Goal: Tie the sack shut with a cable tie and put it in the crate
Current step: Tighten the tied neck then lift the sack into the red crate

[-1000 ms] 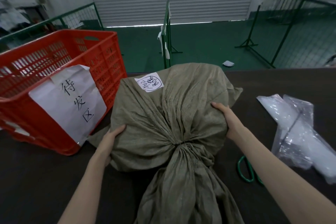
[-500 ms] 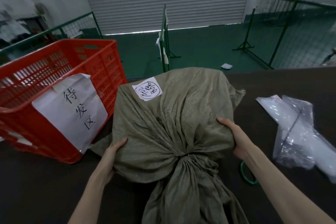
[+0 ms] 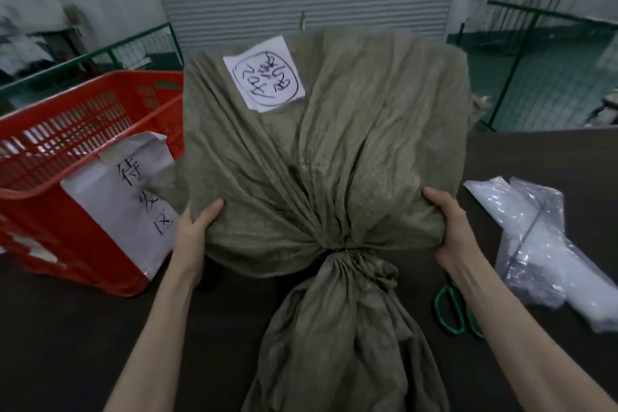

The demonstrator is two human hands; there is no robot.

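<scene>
Two hands: both grip the sack, one on each lower side.
Crate: red slatted plastic crate (image 3: pixel 77 157) at the left on the dark table (image 3: pixel 67 328), open top; a white paper sheet with handwritten characters (image 3: pixel 127 197) is taped to its near wall.
Left hand: left hand (image 3: pixel 197 231) clutches the sack's lower left edge, thumb on top of the cloth, fingers curled under it and out of sight.
Sack: olive woven sack (image 3: pixel 321 150) fills the middle of the view, held up before the camera just right of the crate and overlapping its right end. Whether its underside touches the table cannot be told.
Neck: gathered tight at a thin tie (image 3: pixel 347 248); the loose mouth hangs below, towards the camera.
Label: white paper label (image 3: pixel 264 77) with circled handwriting sits on the sack's upper left.
Right hand: right hand (image 3: pixel 449 227) closed on the lower right corner, thumb over the cloth.
Scissors: green-handled scissors (image 3: pixel 451 311) lie on the table just beside the right forearm.
Plastic: clear plastic bags (image 3: pixel 541 244) lie at the far right.
</scene>
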